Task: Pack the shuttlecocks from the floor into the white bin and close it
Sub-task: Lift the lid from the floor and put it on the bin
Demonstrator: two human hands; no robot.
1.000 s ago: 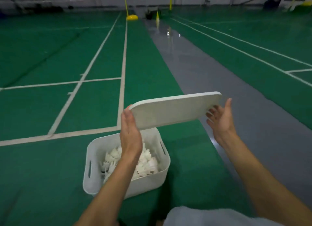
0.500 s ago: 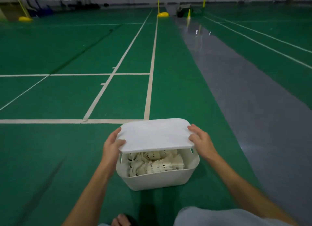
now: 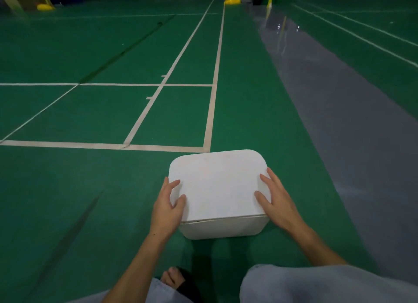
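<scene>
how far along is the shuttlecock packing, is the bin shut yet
Nearly finished. Done: no shuttlecocks show on the green floor, and the lid lies on the white bin. In hand: the left hand and right hand rest on its edges. Left: a thin gap along the near rim suggests one last press.

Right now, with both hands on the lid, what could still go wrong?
1. A thin dark gap shows under the lid at its near left corner, so it may not be fully seated on the white bin.
2. The left hand and right hand press only the near side; the far edge might sit proud.
</scene>
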